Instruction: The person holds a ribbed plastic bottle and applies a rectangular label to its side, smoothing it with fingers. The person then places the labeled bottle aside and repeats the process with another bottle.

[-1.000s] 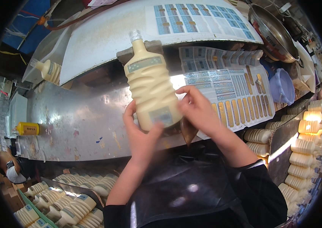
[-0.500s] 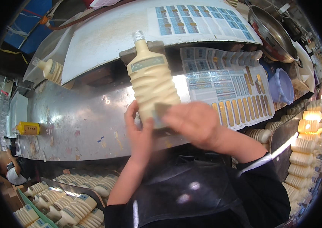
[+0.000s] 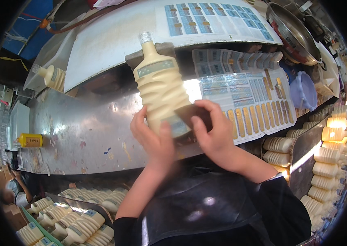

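You hold the cream ribbed bottle (image 3: 162,92) upright and lifted above the metal bench (image 3: 87,139), its clear neck pointing away from you, probably so that its lower front face turns toward your eyes and your hands can work on it. Your left hand (image 3: 153,137) wraps the base of the bottle from the left and from below, thumb laid up along the front, so it carries the weight and keeps the bottle from turning. Your right hand (image 3: 212,131) comes from the right with the fingers curled and pressed onto a dark flat piece (image 3: 194,115) at the lower part of the bottle, just beside the small label there; what this piece is, I cannot tell. Both forearms rise from the lower edge and meet under the bottle, wrists close together.

Just right of the bottle, the label sheets (image 3: 247,96) lie on the bench, within easy reach of your right hand. Further right of the bottle stand rows of similar bottles (image 3: 333,156), and more lie below it in a tray (image 3: 75,221).
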{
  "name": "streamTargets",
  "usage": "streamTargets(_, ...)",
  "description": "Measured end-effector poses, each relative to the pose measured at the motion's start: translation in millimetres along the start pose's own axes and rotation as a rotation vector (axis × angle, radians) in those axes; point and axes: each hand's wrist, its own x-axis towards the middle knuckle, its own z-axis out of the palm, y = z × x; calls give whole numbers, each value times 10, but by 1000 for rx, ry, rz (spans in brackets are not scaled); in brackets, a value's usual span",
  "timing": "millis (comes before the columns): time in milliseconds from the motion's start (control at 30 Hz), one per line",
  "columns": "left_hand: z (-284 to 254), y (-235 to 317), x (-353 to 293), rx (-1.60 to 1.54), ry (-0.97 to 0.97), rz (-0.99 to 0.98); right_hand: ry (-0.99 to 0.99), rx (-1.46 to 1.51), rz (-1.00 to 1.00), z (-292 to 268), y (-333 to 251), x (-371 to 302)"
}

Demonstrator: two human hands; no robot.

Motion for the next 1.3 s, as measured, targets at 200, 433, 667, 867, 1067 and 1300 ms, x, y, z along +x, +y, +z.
streamTargets(200,21,-42,-12,-210,8,-136,36,-13,-142,-61,132,71)
streamTargets(433,-74,-43,128,-600,-33,-449,-188,-180,-859,-99,6,-110)
streamTargets(667,-186,-108,212,-891,-65,-566,-225,-364,-882,118,-324,39)
streamTargets(867,-263,-203,122,-1053,-46,-647,-204,-315,-851,104,-391,-37)
streamTargets(1067,-243,-213,73,-1054,-45,-662,-240,-285,-781,207,-295,-200)
streamTargets(1300,-174,-34,-92,-550,-63,-370,-159,-221,-335,100,-421,-6)
